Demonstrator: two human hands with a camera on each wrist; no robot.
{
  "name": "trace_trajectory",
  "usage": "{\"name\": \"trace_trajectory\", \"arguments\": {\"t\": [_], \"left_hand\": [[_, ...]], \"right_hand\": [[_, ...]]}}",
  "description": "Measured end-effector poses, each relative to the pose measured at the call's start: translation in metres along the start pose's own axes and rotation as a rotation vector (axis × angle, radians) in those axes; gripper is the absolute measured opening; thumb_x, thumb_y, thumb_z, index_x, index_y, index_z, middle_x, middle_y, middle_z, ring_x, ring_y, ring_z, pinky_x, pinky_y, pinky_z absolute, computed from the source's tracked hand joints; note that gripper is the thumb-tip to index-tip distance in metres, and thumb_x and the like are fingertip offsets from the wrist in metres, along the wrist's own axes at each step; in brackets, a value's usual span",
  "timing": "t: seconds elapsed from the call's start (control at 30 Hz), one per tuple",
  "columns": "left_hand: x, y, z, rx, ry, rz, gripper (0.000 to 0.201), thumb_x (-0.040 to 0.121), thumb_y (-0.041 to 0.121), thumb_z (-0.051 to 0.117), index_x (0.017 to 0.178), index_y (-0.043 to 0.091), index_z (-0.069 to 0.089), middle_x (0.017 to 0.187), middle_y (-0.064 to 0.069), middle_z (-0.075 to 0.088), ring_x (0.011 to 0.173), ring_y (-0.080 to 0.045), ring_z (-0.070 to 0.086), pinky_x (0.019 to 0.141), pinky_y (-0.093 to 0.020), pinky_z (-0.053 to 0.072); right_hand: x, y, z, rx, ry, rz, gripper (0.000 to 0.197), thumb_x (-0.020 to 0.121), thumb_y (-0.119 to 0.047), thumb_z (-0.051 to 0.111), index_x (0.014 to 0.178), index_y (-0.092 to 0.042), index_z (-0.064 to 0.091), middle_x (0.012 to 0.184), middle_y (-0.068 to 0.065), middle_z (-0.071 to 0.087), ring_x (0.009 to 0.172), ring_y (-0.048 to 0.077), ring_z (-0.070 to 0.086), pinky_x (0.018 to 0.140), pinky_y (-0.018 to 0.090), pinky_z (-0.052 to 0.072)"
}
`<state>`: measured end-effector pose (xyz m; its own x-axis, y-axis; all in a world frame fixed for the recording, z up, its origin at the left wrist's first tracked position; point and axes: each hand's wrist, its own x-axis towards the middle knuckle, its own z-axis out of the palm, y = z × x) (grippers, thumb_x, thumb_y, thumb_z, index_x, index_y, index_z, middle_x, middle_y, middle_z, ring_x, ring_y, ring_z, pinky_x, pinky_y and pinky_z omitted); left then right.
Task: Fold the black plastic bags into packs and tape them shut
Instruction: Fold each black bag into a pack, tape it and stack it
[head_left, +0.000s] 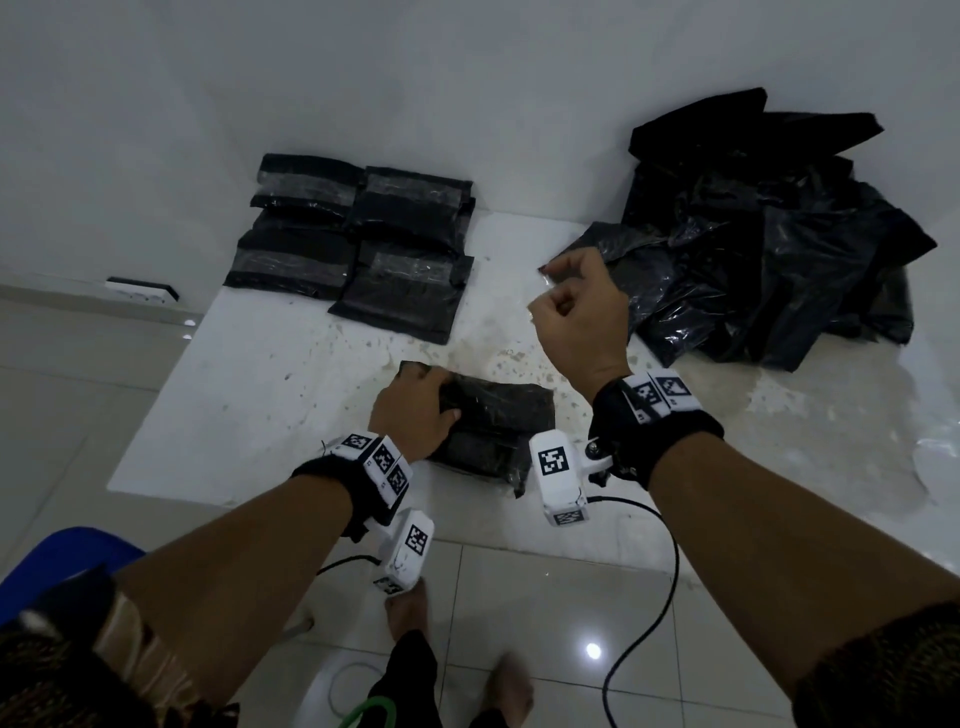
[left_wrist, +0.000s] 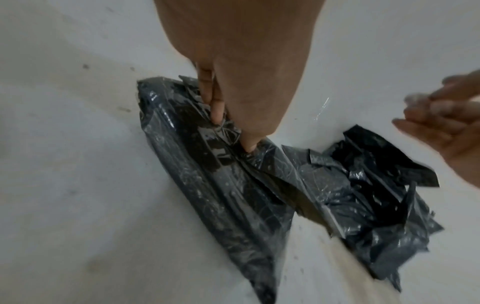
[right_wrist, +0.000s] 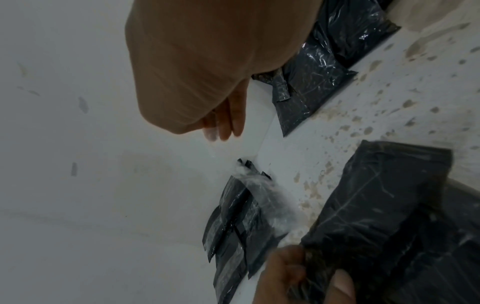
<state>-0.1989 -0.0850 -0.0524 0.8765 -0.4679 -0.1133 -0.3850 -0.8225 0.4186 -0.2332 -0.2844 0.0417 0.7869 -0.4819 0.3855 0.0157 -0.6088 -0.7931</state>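
You are at the taping step for pack number 5. Your left hand (head_left: 418, 402) lies on the folded pack (head_left: 493, 431) at the near edge of the white table (head_left: 260, 374), fingers curled over its far-left corner and thumb along the near side, pinning the folds flat. Your right hand (head_left: 576, 306) hovers above the table, well clear of the pack, fingers bent and thumb meeting the forefinger; something thin and clear seems to be pinched there, probably a strip of tape, though it is too faint and blurred to be sure. 4 finished packs (head_left: 353, 244), each with a clear band across it, lie in a block at the far left, and the heap of loose black bags (head_left: 769, 249) sits at the far right.

The next move, as I judge it, calls for bringing your right hand down over the open seam and laying the strip across it. Keep your left hand pressing until the tape holds, or the slippery folds may spring open.
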Motion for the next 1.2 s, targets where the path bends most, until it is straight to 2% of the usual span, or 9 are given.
{"name": "trace_trajectory", "arguments": {"t": [0.17,0.23,0.37,0.47,0.6,0.77,0.87,1.0,1.2], "left_hand": [[-0.008,-0.003,-0.002,0.354,0.067,0.235,0.036,0.076,0.037,0.077,0.099,0.012,0.067,0.119,-0.013,0.053,0.102,-0.035,0.053,0.081,-0.043,0.047],[-0.008,-0.001,-0.002,0.378,0.056,0.367,0.044,0.072,0.025,0.079,0.112,0.013,0.064,0.131,-0.012,0.053,0.109,-0.036,0.053,0.087,-0.044,0.046],[-0.011,0.007,-0.005,0.424,-0.133,0.475,0.074,0.084,0.013,0.062,0.15,0.026,0.033,0.151,-0.004,0.037,0.13,-0.031,0.039,0.102,-0.045,0.036],[-0.019,0.01,-0.01,0.563,-0.221,0.495,0.059,0.091,0.017,0.051,0.148,0.026,0.039,0.159,-0.006,0.022,0.138,-0.032,0.029,0.108,-0.045,0.029],[-0.027,0.016,-0.008,0.569,-0.189,0.536,0.05,0.092,0.022,0.05,0.142,0.015,0.046,0.161,-0.007,0.021,0.139,-0.032,0.03,0.108,-0.044,0.029],[-0.03,0.028,0.015,0.484,-0.281,0.567,0.088,0.09,0.058,0.051,0.157,0.027,0.004,0.165,0.0,-0.007,0.15,-0.026,0.002,0.117,-0.05,0.016],[-0.036,0.03,0.029,0.617,-0.346,0.533,0.083,0.096,0.044,0.051,0.156,0.029,-0.005,0.163,0.0,-0.017,0.151,-0.029,-0.007,0.119,-0.054,0.011],[-0.047,0.025,0.04,0.582,-0.302,0.491,0.083,0.096,0.02,0.053,0.156,0.027,-0.005,0.163,-0.005,-0.016,0.151,-0.028,-0.007,0.12,-0.053,0.009],[-0.058,0.027,0.038,0.194,-0.147,0.483,0.077,0.092,0.043,0.056,0.155,0.021,0.019,0.162,-0.008,0.014,0.147,-0.029,0.018,0.119,-0.051,0.02]], "right_hand": [[0.011,-0.006,-0.018,-0.001,0.061,-0.035,0.026,0.075,-0.005,0.061,0.099,-0.012,0.055,0.06,0.0,0.061,0.05,0.006,0.051,0.059,0.019,0.045],[0.014,-0.007,-0.025,-0.001,0.075,-0.05,0.025,0.075,-0.005,0.06,0.099,-0.014,0.055,0.058,-0.006,0.058,0.05,0.006,0.051,0.061,0.022,0.046],[0.017,-0.011,-0.034,0.008,0.095,-0.066,0.025,0.075,-0.004,0.058,0.099,-0.011,0.055,0.052,-0.014,0.051,0.048,0.006,0.049,0.058,0.021,0.044],[0.017,-0.013,-0.043,0.019,0.12,-0.072,0.026,0.074,-0.004,0.059,0.099,-0.01,0.056,0.054,-0.012,0.053,0.048,0.006,0.049,0.057,0.022,0.043],[0.014,-0.014,-0.054,0.034,0.127,-0.082,0.025,0.075,-0.005,0.058,0.1,-0.008,0.056,0.056,-0.01,0.056,0.048,0.006,0.049,0.056,0.023,0.045],[0.0,-0.012,-0.062,0.046,0.112,-0.077,0.024,0.077,-0.003,0.058,0.1,-0.007,0.056,0.055,-0.005,0.055,0.049,0.004,0.048,0.059,0.02,0.043],[-0.009,-0.011,-0.066,0.042,0.098,-0.083,0.024,0.077,-0.003,0.058,0.1,-0.007,0.056,0.053,-0.004,0.054,0.048,0.005,0.047,0.059,0.02,0.043],[-0.018,-0.01,-0.073,0.038,0.104,-0.077,0.024,0.076,-0.002,0.058,0.1,-0.007,0.056,0.054,0.001,0.056,0.047,0.007,0.045,0.057,0.023,0.044],[-0.024,-0.012,-0.08,0.044,0.103,-0.07,0.023,0.077,-0.005,0.058,0.1,-0.008,0.056,0.054,0.003,0.057,0.047,0.008,0.046,0.057,0.03,0.049]]}}
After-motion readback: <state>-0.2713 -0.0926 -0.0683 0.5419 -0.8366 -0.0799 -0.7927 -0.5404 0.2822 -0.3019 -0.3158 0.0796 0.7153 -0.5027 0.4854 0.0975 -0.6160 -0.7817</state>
